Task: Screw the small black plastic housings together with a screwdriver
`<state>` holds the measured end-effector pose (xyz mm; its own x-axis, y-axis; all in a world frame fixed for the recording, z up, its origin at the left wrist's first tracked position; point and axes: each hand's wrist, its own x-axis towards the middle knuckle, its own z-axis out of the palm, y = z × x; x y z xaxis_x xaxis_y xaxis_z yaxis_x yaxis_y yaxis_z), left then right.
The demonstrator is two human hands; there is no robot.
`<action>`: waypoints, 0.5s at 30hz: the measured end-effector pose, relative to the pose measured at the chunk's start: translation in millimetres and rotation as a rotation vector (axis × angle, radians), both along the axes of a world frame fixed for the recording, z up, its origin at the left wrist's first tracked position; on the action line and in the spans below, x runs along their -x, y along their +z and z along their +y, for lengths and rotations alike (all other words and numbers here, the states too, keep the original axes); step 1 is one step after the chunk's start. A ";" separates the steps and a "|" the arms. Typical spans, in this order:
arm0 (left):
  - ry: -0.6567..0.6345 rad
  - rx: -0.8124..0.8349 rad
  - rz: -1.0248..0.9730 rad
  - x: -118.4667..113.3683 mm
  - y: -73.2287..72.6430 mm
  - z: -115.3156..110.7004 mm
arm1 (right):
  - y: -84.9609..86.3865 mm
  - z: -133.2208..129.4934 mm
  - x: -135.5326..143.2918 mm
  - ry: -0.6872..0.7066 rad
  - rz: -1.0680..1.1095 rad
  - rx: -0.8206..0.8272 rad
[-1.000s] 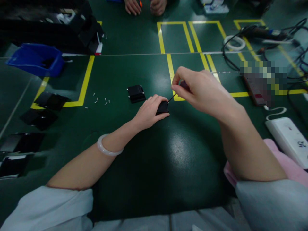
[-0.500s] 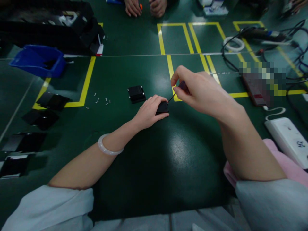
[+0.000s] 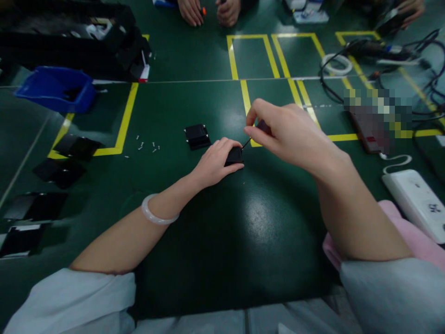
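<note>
My left hand [image 3: 219, 162] is closed round a small black block-shaped part [image 3: 234, 157], pressing it to the green table; the fingers cover much of it. A screwdriver [image 3: 263, 127] is gripped in my right hand [image 3: 283, 134], its thin shaft slanting down to the part's right edge, where the tip meets it. Most of the handle is hidden by my fingers. Just beyond my left hand lies a similar black part [image 3: 197, 136] with small shiny screw ends at its sides. Several loose screws [image 3: 154, 150] are scattered to the left.
Several black parts [image 3: 36, 204] line the left side, below a blue bin [image 3: 55, 90] and a large black housing [image 3: 118, 41]. Cables, a dark red phone-like object [image 3: 370, 132], a white power strip [image 3: 415, 204] and pink cloth [image 3: 392, 232] lie right. Another person's hands [image 3: 227, 11] rest opposite.
My right hand's fingers have shifted slightly left on the screwdriver, whose tip stays at the part. My left hand keeps still. At the far right, another person's hand has come further into view.
</note>
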<state>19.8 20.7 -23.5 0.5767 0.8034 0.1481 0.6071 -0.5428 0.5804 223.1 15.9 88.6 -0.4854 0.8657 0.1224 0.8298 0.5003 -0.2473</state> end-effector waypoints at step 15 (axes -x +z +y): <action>-0.003 0.003 0.000 -0.2 1.5 -0.9 | -1.7 1.0 -0.5 -0.012 -0.002 -0.001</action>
<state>19.9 19.8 -22.1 0.5791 0.8022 0.1455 0.6057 -0.5428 0.5818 223.5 16.9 86.9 -0.4751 0.8714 0.1226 0.8362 0.4905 -0.2455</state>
